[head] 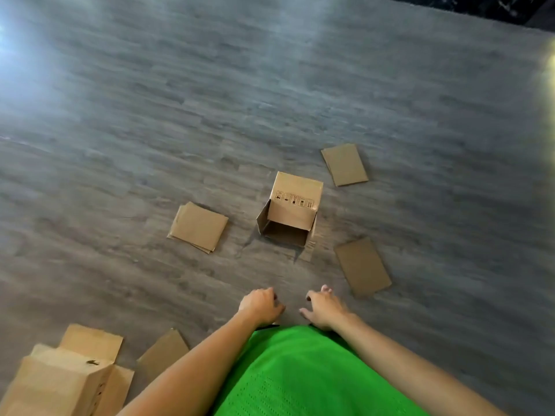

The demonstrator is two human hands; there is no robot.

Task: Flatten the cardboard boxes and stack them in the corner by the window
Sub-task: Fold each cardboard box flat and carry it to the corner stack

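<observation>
A small open cardboard box (292,210) lies on its side on the grey floor, its opening facing me and printed symbols on its upper face. Flat cardboard pieces lie around it: a small stack to the left (198,227), one at the far right (344,164), one at the near right (362,266). A larger unflattened box (57,382) with spread flaps sits at the bottom left, and another flat piece (163,352) lies beside it. My left hand (260,304) hangs with curled fingers and holds nothing. My right hand (322,306) is loosely spread and empty. Both hover short of the small box.
Grey wood-look floor (210,100) stretches away ahead. A dark edge (480,7) runs along the top right corner. Bright glare (6,40) shows at the top left. My green shirt (300,373) fills the bottom middle.
</observation>
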